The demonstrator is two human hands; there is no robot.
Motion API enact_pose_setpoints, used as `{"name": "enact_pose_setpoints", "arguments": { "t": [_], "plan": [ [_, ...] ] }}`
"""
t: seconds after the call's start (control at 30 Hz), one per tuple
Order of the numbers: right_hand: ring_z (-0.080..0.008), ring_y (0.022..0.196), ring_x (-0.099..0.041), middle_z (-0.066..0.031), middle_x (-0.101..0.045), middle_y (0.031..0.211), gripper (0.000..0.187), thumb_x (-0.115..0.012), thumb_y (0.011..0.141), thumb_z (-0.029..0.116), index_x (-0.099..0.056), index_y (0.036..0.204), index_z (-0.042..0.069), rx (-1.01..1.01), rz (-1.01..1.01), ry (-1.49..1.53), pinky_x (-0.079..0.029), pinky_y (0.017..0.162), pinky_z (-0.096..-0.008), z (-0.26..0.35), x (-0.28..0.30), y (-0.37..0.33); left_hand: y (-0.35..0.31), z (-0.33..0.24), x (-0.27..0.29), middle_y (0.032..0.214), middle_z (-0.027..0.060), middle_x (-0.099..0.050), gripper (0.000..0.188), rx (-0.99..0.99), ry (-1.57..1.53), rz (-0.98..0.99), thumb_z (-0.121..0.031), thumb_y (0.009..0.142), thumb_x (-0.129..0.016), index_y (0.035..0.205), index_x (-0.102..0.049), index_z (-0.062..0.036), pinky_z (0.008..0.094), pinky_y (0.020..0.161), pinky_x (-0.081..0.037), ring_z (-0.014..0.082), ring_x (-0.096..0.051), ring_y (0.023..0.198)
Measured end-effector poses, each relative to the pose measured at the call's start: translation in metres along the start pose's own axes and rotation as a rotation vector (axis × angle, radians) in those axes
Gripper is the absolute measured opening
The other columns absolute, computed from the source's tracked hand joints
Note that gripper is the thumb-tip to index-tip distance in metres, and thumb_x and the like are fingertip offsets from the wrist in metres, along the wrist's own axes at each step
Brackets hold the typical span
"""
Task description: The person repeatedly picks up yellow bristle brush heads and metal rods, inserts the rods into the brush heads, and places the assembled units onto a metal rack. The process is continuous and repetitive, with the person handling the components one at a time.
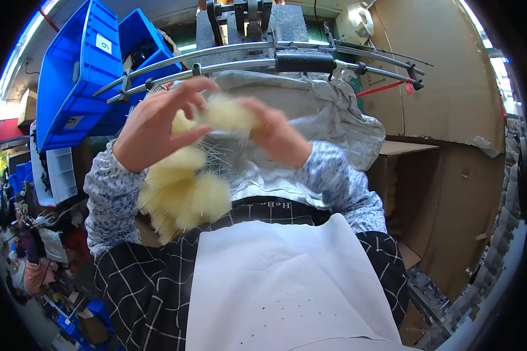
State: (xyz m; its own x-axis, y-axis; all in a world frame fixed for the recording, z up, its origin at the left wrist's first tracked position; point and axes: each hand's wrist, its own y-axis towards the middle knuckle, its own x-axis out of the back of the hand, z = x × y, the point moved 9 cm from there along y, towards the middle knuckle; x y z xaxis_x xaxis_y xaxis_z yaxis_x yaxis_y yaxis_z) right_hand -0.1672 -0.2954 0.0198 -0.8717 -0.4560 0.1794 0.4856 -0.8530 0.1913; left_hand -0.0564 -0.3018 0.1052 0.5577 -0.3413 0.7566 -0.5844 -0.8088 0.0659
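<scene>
Your right hand (280,133) is closing its fingers and thumb on a pale yellow bristly piece (228,113), which is blurring, so its exact shape is hard to tell. The piece is sitting between your two hands, in front of your chest and below the metal rods (175,82). Your left hand (153,128) is opening its fingers and thumb in a wide curve toward that piece; whether any fingertip is touching it, you cannot tell from here.

Below your left hand, a pile of similar yellow pieces (184,196) is lying beside your left forearm, with thin grey spikes (218,158) sticking out along its right side. A crumpled grey sheet (339,120) is spreading behind and beneath your right hand. The rods are running across the far side, one carrying a black sleeve (304,62), and a red ribbon (383,89) is hanging near their right end. Blue bins (70,76) are standing at the far left, and a white cloth (281,275) is covering your lap.
</scene>
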Motion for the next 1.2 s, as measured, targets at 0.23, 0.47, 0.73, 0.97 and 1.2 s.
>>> {"name": "enact_pose_setpoints", "arguments": {
  "t": [0.23, 0.47, 0.73, 0.97, 1.2],
  "plan": [
    [-0.0267, 0.086, -0.051, -0.0088, -0.054, 0.093, 0.029, -0.048, 0.079, 0.013, -0.054, 0.106, 0.022, -0.081, -0.415, -1.234, -0.043, 0.075, -0.0370, -0.078, 0.166, 0.073, -0.020, 0.087, -0.001, 0.091, 0.0052, -0.054, 0.036, 0.176, 0.309, 0.078, -0.019, 0.071, -0.065, 0.103, -0.050, -0.0075, 0.0275, 0.062, -0.043, 0.0168, -0.049, 0.064],
    [-0.0241, 0.091, -0.048, -0.0051, -0.053, 0.096, 0.030, -0.046, 0.083, 0.024, -0.053, 0.112, 0.025, -0.270, -0.229, -1.341, -0.039, 0.083, -0.0343, -0.111, 0.171, 0.111, -0.027, 0.077, -0.006, 0.082, 0.0063, -0.050, 0.021, 0.266, 0.193, 0.174, -0.008, 0.067, -0.060, 0.083, -0.048, -0.0052, 0.0304, 0.061, -0.043, 0.0206, -0.051, 0.064],
    [-0.0228, 0.090, -0.048, -0.0043, -0.052, 0.095, 0.030, -0.047, 0.083, 0.021, -0.053, 0.112, 0.026, -0.225, -0.206, -1.328, -0.039, 0.084, -0.0334, -0.111, 0.168, 0.113, -0.027, 0.079, -0.010, 0.077, 0.0064, -0.046, 0.020, 0.247, 0.032, 0.211, 0.001, 0.061, -0.051, 0.080, -0.045, -0.0037, 0.0267, 0.059, -0.039, 0.0197, -0.048, 0.065],
    [-0.0220, 0.090, -0.047, -0.0029, -0.053, 0.096, 0.031, -0.048, 0.082, 0.020, -0.053, 0.112, 0.026, -0.130, -0.157, -1.363, -0.038, 0.084, -0.0325, -0.116, 0.168, 0.121, -0.023, 0.053, 0.020, 0.075, 0.0058, -0.045, 0.022, 0.066, -0.090, 0.003, 0.006, 0.059, -0.050, 0.078, -0.044, -0.0022, 0.0239, 0.057, -0.039, 0.0149, -0.047, 0.061],
    [-0.0188, 0.110, -0.038, 0.0001, -0.047, 0.115, 0.037, -0.047, 0.083, 0.016, -0.048, 0.116, 0.030, -0.224, -0.043, -1.435, -0.028, 0.093, -0.0387, -0.129, 0.170, 0.133, -0.034, 0.026, 0.069, 0.081, 0.0073, -0.045, 0.025, -0.013, -0.061, -0.211, 0.012, 0.054, -0.043, 0.075, -0.042, -0.0015, 0.0211, 0.064, -0.034, 0.0130, -0.041, 0.068]
  ]
}}
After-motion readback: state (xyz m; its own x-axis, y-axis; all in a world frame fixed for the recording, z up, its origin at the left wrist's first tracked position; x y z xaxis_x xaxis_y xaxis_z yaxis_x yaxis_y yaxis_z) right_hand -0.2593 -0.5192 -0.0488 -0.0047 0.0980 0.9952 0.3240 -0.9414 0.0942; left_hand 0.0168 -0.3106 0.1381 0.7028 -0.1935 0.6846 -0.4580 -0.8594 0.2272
